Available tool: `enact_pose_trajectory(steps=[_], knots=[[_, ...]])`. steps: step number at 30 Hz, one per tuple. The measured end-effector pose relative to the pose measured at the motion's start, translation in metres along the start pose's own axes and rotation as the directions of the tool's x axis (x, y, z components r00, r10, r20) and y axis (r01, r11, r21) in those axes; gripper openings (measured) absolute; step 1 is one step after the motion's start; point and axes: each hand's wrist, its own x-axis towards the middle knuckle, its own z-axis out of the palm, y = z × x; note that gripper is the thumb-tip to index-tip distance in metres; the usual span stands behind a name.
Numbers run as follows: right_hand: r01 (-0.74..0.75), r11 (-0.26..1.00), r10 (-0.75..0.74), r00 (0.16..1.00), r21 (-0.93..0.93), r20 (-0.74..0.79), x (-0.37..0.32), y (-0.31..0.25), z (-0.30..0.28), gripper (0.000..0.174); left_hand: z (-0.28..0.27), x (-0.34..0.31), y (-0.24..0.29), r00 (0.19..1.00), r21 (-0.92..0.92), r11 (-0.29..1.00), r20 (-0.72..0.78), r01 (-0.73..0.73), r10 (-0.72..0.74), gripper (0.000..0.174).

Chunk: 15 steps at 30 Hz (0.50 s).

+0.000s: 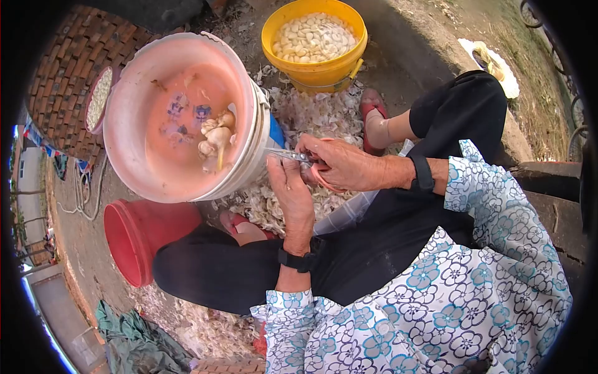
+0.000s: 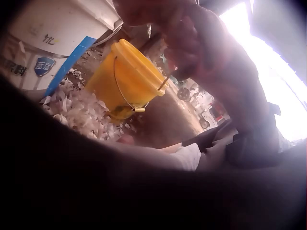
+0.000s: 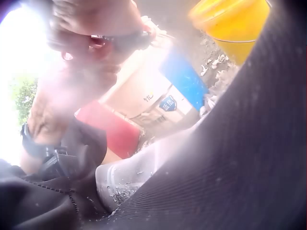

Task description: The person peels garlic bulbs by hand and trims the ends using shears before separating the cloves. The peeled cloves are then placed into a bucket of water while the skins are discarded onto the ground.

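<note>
In the head view my right hand (image 1: 349, 163) grips a pair of scissors (image 1: 288, 154) with orange-pink handles, the metal blades pointing left. Thumb and fingers of my left hand (image 1: 293, 193) pinch together right at the blades, around what looks like a garlic clove, mostly hidden by the fingers. Both hands meet just beside the rim of a wide white basin (image 1: 128, 140) with a pinkish inside. Several garlic bulbs (image 1: 218, 138) lie in that basin, at its near right side. Both wrist views show the hands close up but blurred.
The basin sits on a white bucket (image 2: 48, 28) with a blue stripe. Beyond it stands a yellow bucket (image 1: 311, 71) of peeled garlic cloves (image 1: 314, 38). A red bucket (image 1: 165, 230) lies tipped at the left. Garlic skins (image 1: 311, 118) cover the ground between the feet.
</note>
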Motion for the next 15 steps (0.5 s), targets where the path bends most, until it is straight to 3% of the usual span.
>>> enact_pose_trajectory(steps=[2, 3, 7, 9, 11, 12, 13, 15], knots=[[-0.188, 0.976, 0.173, 0.976, 0.109, 0.132, -0.002, -0.004, -0.001, 0.022, -0.001, 0.0, 0.0, 0.998, 0.043, 0.998, -0.002, -0.055, 0.055, 0.021], [-0.189, 0.976, 0.174, 0.975, 0.11, 0.138, -0.003, -0.004, 0.0, 0.022, -0.002, 0.0, 0.0, 0.994, 0.089, 0.99, 0.002, -0.11, 0.11, 0.021], [-0.236, 0.924, 0.196, 0.968, 0.302, 0.156, -0.008, -0.003, 0.001, 0.021, -0.003, 0.001, 0.004, 0.995, 0.045, 0.995, 0.045, -0.089, 0.087, 0.02], [-0.255, 0.892, 0.205, 0.964, 0.373, 0.169, -0.006, 0.003, 0.0, 0.019, -0.007, 0.002, 0.005, 0.977, -0.249, 0.953, 0.167, 0.172, -0.132, 0.021], [-0.46, 0.502, 0.272, 0.888, 0.732, 0.371, -0.003, 0.013, -0.004, 0.019, -0.008, 0.005, 0.003, 0.964, -0.272, 0.929, 0.155, 0.251, -0.215, 0.021], [-0.531, 0.303, 0.291, 0.842, 0.791, 0.454, -0.002, 0.008, -0.011, 0.02, -0.007, 0.007, 0.005, 0.944, -0.297, 0.897, 0.148, 0.327, -0.295, 0.021], [-0.531, 0.307, 0.293, 0.843, 0.79, 0.452, -0.003, 0.011, -0.012, 0.02, -0.006, 0.007, 0.008, 0.944, -0.3, 0.897, 0.151, 0.325, -0.292, 0.021], [-0.548, 0.072, 0.266, 0.816, 0.833, 0.513, -0.005, 0.015, -0.01, 0.016, -0.006, 0.006, 0.018, 0.915, -0.315, 0.861, 0.204, 0.399, -0.349, 0.023]])
